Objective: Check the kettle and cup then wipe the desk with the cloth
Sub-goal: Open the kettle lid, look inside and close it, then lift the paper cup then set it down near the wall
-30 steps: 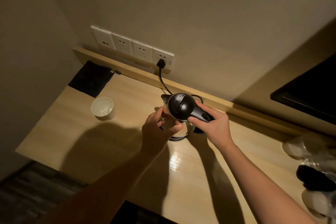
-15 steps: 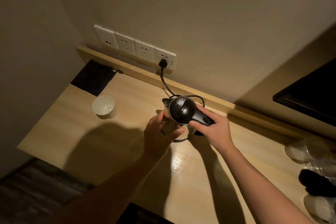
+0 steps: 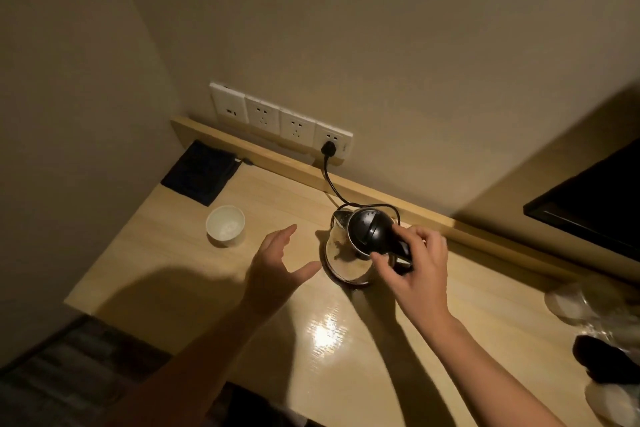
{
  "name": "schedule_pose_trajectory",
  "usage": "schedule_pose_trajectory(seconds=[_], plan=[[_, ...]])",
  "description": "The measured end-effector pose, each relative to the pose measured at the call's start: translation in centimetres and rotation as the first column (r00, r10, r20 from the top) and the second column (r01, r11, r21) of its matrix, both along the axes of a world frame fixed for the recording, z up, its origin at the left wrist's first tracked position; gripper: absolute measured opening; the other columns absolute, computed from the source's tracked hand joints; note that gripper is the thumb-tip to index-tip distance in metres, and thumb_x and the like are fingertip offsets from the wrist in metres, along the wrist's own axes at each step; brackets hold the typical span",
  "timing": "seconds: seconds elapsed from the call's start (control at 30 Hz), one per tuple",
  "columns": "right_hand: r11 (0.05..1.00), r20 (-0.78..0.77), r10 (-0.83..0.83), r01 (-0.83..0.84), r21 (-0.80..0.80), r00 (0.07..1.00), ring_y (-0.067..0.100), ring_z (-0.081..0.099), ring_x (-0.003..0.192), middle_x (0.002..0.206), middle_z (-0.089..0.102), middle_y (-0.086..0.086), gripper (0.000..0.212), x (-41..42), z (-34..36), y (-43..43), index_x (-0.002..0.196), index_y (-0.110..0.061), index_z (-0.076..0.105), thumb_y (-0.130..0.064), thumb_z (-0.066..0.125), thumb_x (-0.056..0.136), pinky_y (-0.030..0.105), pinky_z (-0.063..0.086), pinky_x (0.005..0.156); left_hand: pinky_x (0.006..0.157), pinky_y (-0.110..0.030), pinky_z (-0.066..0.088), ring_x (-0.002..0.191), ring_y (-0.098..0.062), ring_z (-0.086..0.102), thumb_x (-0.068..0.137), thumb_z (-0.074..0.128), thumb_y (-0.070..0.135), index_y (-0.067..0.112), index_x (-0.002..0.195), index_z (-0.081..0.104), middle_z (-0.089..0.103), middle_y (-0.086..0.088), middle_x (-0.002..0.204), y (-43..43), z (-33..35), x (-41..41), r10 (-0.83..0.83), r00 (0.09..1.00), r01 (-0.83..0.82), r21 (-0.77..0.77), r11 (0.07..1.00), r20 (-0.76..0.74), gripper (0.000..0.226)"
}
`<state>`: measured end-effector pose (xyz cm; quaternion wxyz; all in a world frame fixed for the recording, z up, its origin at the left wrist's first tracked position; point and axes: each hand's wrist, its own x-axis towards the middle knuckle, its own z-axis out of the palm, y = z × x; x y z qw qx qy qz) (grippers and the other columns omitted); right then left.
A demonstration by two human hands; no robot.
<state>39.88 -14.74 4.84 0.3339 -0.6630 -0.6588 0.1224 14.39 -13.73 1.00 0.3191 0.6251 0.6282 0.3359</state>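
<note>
The kettle (image 3: pixel 360 246) stands on the desk (image 3: pixel 194 274) near the back rail, its glass body under a black lid, its cord (image 3: pixel 329 180) running up to the rightmost socket (image 3: pixel 334 142) on the wall. The right hand (image 3: pixel 415 267) is at the kettle's black handle, fingers curled loosely around it; whether it grips firmly cannot be told. The left hand (image 3: pixel 277 267) hovers just left of the kettle, spread and holding nothing, apart from the glass. The white cup (image 3: pixel 225 225) sits upright farther left, well apart from the kettle. The dark cloth (image 3: pixel 201 172) lies folded in the desk's back left corner, against the wall.
</note>
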Motion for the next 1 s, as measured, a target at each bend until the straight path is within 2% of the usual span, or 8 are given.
schedule_pose_trajectory(seconds=[0.1, 0.23, 0.3, 0.43, 0.57, 0.7, 0.83, 1.0], plan=[[0.993, 0.073, 0.090, -0.095, 0.069, 0.993, 0.020, 0.048, 0.117, 0.123, 0.059, 0.005, 0.058, -4.3, 0.8, 0.0, 0.130, -0.016, 0.067, -0.054, 0.067, 0.085, 0.034, 0.030, 0.097, 0.095, -0.050, 0.062, 0.121, -0.033, 0.066, 0.075, 0.086, 0.036, 0.001, 0.141, 0.058, 0.065, -0.020, 0.135, 0.5, 0.8, -5.3, -0.017, 0.999, 0.018, 0.013, 1.000, -0.042, 0.080], [0.953, -0.028, 0.260, -0.262, -0.156, 0.965, 0.007, 0.043, 0.122, 0.133, 0.054, -0.002, 0.070, -10.6, 0.6, 1.8, 0.142, -0.023, 0.058, -0.065, 0.061, 0.087, 0.030, 0.039, 0.104, 0.095, -0.035, 0.058, 0.119, -0.030, 0.062, 0.076, 0.093, 0.022, 0.006, 0.143, 0.056, 0.060, -0.009, 0.136, 1.7, 1.2, -12.0, 0.051, 0.998, -0.052, -0.037, 0.998, -0.040, 0.078], [0.916, -0.025, 0.312, -0.308, -0.258, 0.950, 0.009, 0.047, 0.125, 0.138, 0.054, -0.003, 0.076, -13.6, -0.4, 3.3, 0.148, -0.025, 0.051, -0.068, 0.063, 0.086, 0.030, 0.042, 0.106, 0.096, -0.033, 0.055, 0.119, -0.025, 0.060, 0.077, 0.092, 0.023, 0.008, 0.144, 0.055, 0.058, -0.007, 0.135, 2.5, 1.1, -14.7, 0.049, 0.998, -0.052, -0.060, 0.997, -0.050, 0.078], [0.831, -0.064, 0.332, -0.324, -0.452, 0.941, 0.018, 0.051, 0.134, 0.151, 0.051, 0.001, 0.089, -18.4, -2.8, 6.4, 0.156, -0.023, 0.040, -0.056, 0.081, 0.084, 0.036, 0.047, 0.111, 0.101, -0.050, 0.057, 0.120, -0.038, 0.064, 0.072, 0.096, 0.023, -0.006, 0.140, 0.057, 0.063, -0.023, 0.135, 4.5, 0.6, -18.5, -0.100, 0.976, 0.098, -0.021, 0.995, -0.193, 0.084], [0.756, -0.109, 0.318, -0.321, -0.570, 0.942, 0.023, 0.049, 0.140, 0.159, 0.046, 0.003, 0.097, -21.7, -4.8, 8.3, 0.159, -0.021, 0.036, -0.051, 0.086, 0.081, 0.037, 0.046, 0.113, 0.087, -0.056, 0.061, 0.099, -0.050, 0.073, 0.054, 0.104, 0.010, -0.018, 0.124, 0.064, 0.071, -0.033, 0.115, 5.6, -1.5, -20.1, -0.232, 0.936, 0.233, -0.027, 0.972, -0.266, 0.085], [0.733, -0.119, 0.297, -0.306, -0.608, 0.948, 0.026, 0.051, 0.138, 0.156, 0.050, 0.006, 0.096, -23.6, -6.1, 9.4, 0.157, -0.016, 0.039, -0.045, 0.088, 0.080, 0.041, 0.046, 0.113, 0.090, -0.058, 0.061, 0.105, -0.047, 0.072, 0.060, 0.102, 0.010, -0.017, 0.125, 0.064, 0.072, -0.031, 0.117, 6.9, -3.0, -20.4, -0.300, 0.924, 0.300, -0.037, 0.953, -0.235, 0.080], [0.778, -0.166, 0.220, -0.275, -0.565, 0.961, 0.021, 0.060, 0.121, 0.139, 0.064, 0.002, 0.077, -24.9, -6.7, 9.4, 0.145, -0.020, 0.055, -0.044, 0.088, 0.080, 0.039, 0.054, 0.102, 0.100, -0.051, 0.058, 0.117, -0.033, 0.067, 0.075, 0.094, 0.017, -0.003, 0.134, 0.063, 0.072, -0.019, 0.127, 7.7, -3.6, -20.3, -0.274, 0.952, 0.268, -0.059, 0.962, -0.135, 0.070], [0.790, -0.269, 0.201, -0.318, -0.525, 0.942, 0.015, 0.065, 0.114, 0.129, 0.071, -0.004, 0.064, -24.9, -7.3, 9.5, 0.134, -0.026, 0.065, -0.045, 0.090, 0.078, 0.037, 0.056, 0.096, 0.103, -0.046, 0.057, 0.118, -0.030, 0.069, 0.079, 0.092, 0.023, 0.001, 0.137, 0.062, 0.072, -0.015, 0.131, 8.1, -4.2, -19.6, -0.218, 0.970, 0.202, -0.140, 0.969, -0.108, 0.070]])
